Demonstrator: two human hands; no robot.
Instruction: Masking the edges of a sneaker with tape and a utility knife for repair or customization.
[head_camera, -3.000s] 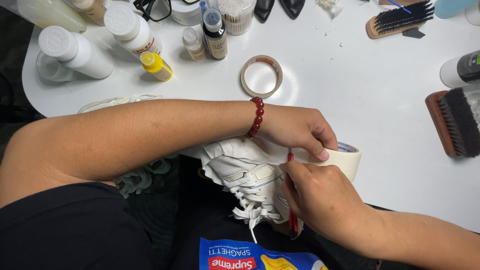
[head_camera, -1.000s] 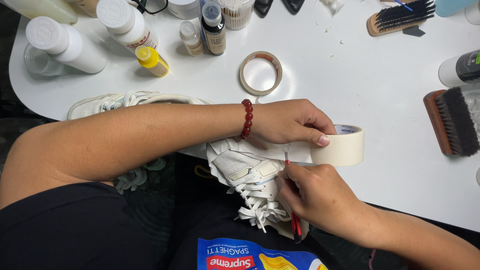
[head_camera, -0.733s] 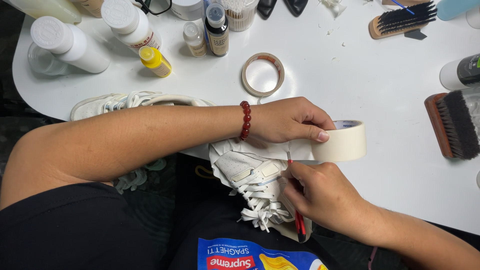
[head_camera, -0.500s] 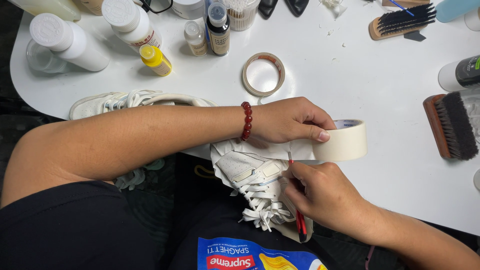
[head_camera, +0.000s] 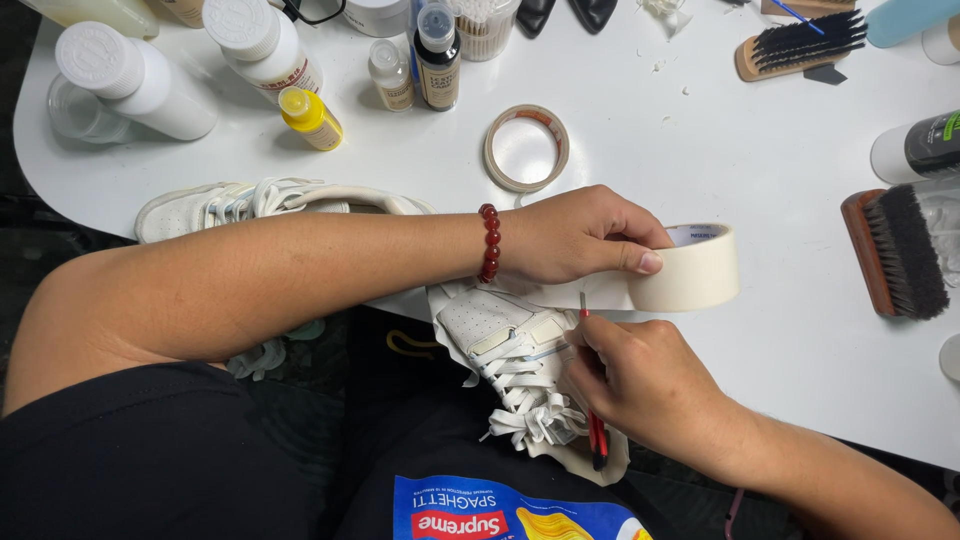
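My left hand (head_camera: 580, 238), with a red bead bracelet at the wrist, grips a roll of cream masking tape (head_camera: 695, 268) and pulls a strip from it over a white laced sneaker (head_camera: 505, 345) on my lap at the table's edge. My right hand (head_camera: 645, 385) holds a thin red-handled tool (head_camera: 594, 440) against the tape strip on the shoe. A second white sneaker (head_camera: 215, 205) lies on the table under my left forearm.
A narrower tape roll (head_camera: 526, 148) lies flat on the white table (head_camera: 780, 140). Several bottles (head_camera: 255, 45) and a yellow one (head_camera: 310, 118) stand at the back left. Brushes sit at the back right (head_camera: 800, 45) and right edge (head_camera: 895, 250).
My left hand has drawn the tape roll further right, lengthening the strip over the sneaker. My right hand stays on the shoe with the red tool.
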